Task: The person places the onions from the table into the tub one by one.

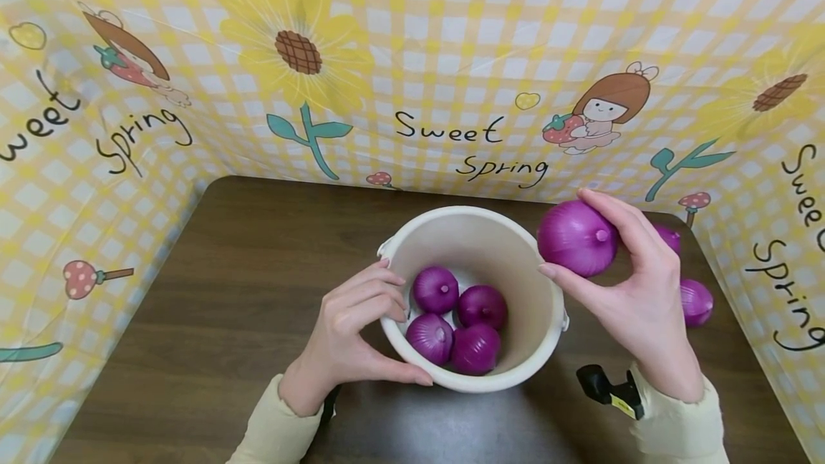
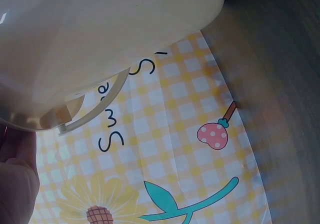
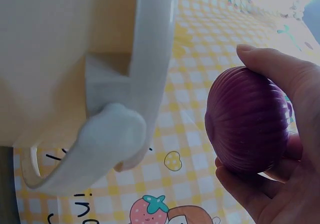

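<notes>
My right hand [image 1: 644, 285] holds a red onion [image 1: 576, 238] between thumb and fingers, at the bucket's right rim in the head view. In the right wrist view the same onion [image 3: 247, 120] shows beside the bucket's handle joint. A cream plastic bucket [image 1: 554, 306] stands upright on the table, with several red onions [image 1: 482, 306] on its bottom. My left hand [image 1: 354, 328] grips the bucket's left rim, its fingers over the edge and the thumb along the near side. The left wrist view shows the bucket's outer wall [image 2: 115, 29] and part of that hand at the lower left.
Two more onions, one in front [image 1: 696, 303] and one behind [image 1: 668, 237], lie on the table to the right, partly hidden by my right hand. The dark wooden table [image 1: 225, 292] is enclosed by yellow checked cloth [image 1: 412, 56] at the back and sides.
</notes>
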`<action>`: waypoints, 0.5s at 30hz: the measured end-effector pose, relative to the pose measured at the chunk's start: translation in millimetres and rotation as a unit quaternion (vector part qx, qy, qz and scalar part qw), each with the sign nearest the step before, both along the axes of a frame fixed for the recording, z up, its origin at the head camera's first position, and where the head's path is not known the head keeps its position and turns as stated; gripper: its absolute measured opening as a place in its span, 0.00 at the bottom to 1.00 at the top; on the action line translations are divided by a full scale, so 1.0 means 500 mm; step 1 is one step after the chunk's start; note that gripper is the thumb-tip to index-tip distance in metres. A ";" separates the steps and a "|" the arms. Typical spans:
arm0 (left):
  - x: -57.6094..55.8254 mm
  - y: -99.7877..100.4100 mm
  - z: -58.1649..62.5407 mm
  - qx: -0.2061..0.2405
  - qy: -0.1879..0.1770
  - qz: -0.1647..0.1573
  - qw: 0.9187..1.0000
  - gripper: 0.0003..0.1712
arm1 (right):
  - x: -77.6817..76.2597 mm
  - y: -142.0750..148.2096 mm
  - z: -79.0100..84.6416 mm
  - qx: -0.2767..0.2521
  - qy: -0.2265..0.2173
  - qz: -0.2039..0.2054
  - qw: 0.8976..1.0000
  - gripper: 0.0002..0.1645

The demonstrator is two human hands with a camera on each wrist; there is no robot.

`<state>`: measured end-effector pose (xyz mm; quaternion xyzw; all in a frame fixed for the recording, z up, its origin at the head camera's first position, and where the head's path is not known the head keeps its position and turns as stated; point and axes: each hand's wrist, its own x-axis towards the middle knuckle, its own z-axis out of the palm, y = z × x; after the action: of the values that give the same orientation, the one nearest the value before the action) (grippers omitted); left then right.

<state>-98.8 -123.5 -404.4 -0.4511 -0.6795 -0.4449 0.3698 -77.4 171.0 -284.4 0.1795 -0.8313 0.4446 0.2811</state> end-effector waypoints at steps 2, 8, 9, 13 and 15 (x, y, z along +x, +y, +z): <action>0.000 -0.001 0.000 0.000 0.001 0.000 1.000 0.37 | -0.001 -0.003 0.001 0.004 0.001 0.006 1.000 0.52; 0.000 -0.001 0.001 0.002 0.001 -0.001 1.000 0.37 | -0.007 -0.009 -0.003 0.026 0.023 0.030 0.999 0.50; 0.000 0.000 0.001 0.002 0.000 -0.001 1.000 0.37 | -0.008 -0.010 -0.004 0.028 0.026 0.036 0.999 0.50; 0.001 0.000 0.001 0.003 -0.001 -0.003 1.000 0.37 | -0.009 -0.017 -0.007 0.035 0.026 0.051 0.998 0.49; 0.000 0.001 0.001 0.003 -0.001 -0.003 1.000 0.37 | -0.008 -0.020 -0.009 0.038 0.023 0.056 0.997 0.49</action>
<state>-98.6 -123.2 -403.9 -0.4516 -0.6771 -0.4486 0.3693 -81.5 160.8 -289.0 0.2468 -0.8295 0.4234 0.2676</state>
